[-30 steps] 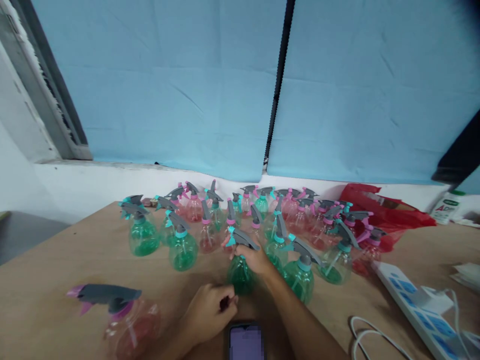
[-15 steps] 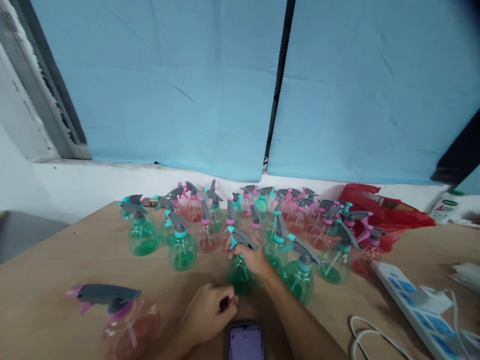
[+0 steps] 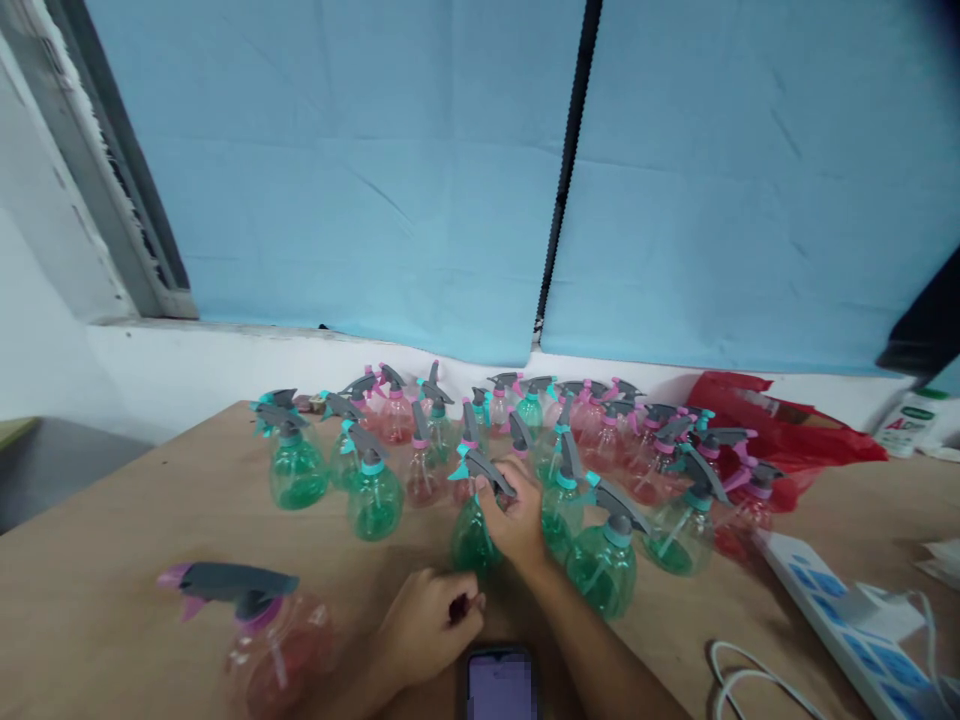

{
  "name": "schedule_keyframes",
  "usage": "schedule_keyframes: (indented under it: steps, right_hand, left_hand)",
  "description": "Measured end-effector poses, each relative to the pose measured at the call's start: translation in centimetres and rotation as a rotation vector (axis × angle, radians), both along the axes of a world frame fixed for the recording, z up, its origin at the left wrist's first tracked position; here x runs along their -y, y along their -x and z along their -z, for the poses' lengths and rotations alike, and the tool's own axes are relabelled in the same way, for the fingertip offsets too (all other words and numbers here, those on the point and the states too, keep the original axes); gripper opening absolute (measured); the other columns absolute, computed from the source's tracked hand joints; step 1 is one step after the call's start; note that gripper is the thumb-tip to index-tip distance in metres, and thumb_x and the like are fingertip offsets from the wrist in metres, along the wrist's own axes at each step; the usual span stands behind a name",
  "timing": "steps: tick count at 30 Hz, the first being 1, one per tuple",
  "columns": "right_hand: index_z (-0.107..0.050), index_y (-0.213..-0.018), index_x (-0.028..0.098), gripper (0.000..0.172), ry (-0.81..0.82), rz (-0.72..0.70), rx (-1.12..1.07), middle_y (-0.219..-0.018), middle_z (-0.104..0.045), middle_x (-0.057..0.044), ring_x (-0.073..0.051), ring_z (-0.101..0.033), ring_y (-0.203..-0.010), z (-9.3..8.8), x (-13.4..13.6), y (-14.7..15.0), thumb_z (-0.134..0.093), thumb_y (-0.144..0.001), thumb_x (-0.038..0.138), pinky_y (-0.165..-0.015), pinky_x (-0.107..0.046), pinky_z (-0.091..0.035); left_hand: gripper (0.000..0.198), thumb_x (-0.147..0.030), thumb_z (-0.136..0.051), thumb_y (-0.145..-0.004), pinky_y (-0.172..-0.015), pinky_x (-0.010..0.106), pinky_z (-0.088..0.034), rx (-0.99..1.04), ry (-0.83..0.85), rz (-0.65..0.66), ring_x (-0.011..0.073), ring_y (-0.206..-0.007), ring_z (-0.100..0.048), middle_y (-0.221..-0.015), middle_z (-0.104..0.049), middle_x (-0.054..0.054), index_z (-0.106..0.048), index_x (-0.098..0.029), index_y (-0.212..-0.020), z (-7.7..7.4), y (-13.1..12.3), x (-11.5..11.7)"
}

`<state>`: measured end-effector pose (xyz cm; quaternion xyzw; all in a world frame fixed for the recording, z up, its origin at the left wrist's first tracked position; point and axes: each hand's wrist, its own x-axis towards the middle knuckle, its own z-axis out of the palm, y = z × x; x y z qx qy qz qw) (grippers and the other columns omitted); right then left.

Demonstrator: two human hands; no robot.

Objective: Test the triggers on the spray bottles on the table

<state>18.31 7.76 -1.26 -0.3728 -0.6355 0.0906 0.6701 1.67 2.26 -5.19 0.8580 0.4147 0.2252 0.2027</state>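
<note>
My right hand point(image 3: 519, 512) is closed around the grey head of a green spray bottle point(image 3: 474, 540) with a turquoise nozzle and collar. That bottle is upright on the table, at the front of a crowd of similar bottles. My left hand point(image 3: 439, 622) rests on the tabletop in a loose fist, just in front of the green bottle, with nothing visible in it. To its left stands a pink spray bottle point(image 3: 289, 655) with a grey and pink head. A green spray bottle point(image 3: 604, 565) is close to my right forearm.
Pink and green bottles stand in rows toward the wall. A phone point(image 3: 501, 688) lies at the front edge. On the right are a white power strip point(image 3: 832, 625), a looped cable point(image 3: 739, 675), a red plastic bag point(image 3: 795, 430) and a white bottle point(image 3: 911, 425). Blue curtains point(image 3: 360, 180) hang behind.
My right hand has shifted its grip on the green bottle's head, its fingers now higher at the right side. The left hand keeps its curl. The whole view has slid slightly.
</note>
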Motion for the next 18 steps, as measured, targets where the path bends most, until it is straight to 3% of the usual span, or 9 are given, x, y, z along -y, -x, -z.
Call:
schedule_keyframes:
  steps: [6, 10, 12, 14, 18]
  right_hand:
    - [-0.069, -0.092, 0.020, 0.015, -0.104, 0.039, -0.130, -0.083, -0.060, -0.002, -0.017, -0.056, -0.078, -4.9, 1.8, 1.9, -0.062, -0.098, 0.031, -0.071, -0.029, -0.043]
    - [-0.066, -0.087, 0.020, 0.022, -0.052, -0.091, -0.166, -0.079, -0.057, 0.000, -0.017, -0.055, -0.075, -7.7, 2.5, 5.6, -0.060, -0.100, 0.036, -0.069, -0.028, -0.044]
    - [-0.062, -0.081, 0.020, 0.026, -0.038, -0.161, -0.108, -0.077, -0.056, 0.001, -0.016, -0.053, -0.073, -8.4, 2.4, 7.6, -0.060, -0.100, 0.037, -0.068, -0.027, -0.043]
    - [-0.061, -0.080, 0.020, 0.026, -0.028, -0.215, -0.051, -0.079, -0.057, 0.000, -0.015, -0.054, -0.075, -8.6, 1.9, 9.4, -0.059, -0.100, 0.037, -0.070, -0.027, -0.043]
    - [-0.057, -0.076, 0.021, 0.027, 0.025, -0.254, 0.094, -0.079, -0.056, 0.001, -0.015, -0.055, -0.076, -7.9, 0.6, 12.2, -0.062, -0.099, 0.035, -0.070, -0.027, -0.042]
  left_hand:
    - [0.026, -0.021, -0.055, -0.088, -0.054, 0.029, -0.018, -0.031, -0.012, -0.009, 0.0095, -0.050, -0.036, -0.053, -0.043, -0.006, -0.051, -0.018, -0.062, 0.4, 0.0, 0.0]
    - [0.019, -0.018, -0.058, -0.083, -0.054, 0.028, -0.024, -0.009, -0.033, 0.000, 0.0116, -0.053, -0.044, -0.059, -0.057, -0.002, -0.058, -0.018, -0.064, 0.9, 0.2, -0.3]
    - [0.011, -0.017, -0.059, -0.081, -0.058, 0.026, -0.035, 0.048, -0.026, -0.002, 0.0149, -0.061, -0.054, -0.068, -0.066, 0.001, -0.066, -0.018, -0.072, 1.2, 0.2, -0.4]
    - [0.015, -0.018, -0.058, -0.081, -0.068, 0.027, -0.046, 0.134, -0.018, 0.014, 0.0193, -0.072, -0.062, -0.079, -0.072, 0.004, -0.073, -0.019, -0.086, 1.4, 0.3, -0.4]
    - [0.026, -0.019, -0.059, -0.081, -0.086, 0.034, -0.055, 0.278, -0.015, 0.099, 0.0245, -0.088, -0.067, -0.093, -0.076, 0.005, -0.078, -0.022, -0.099, 1.7, 0.4, -0.2]
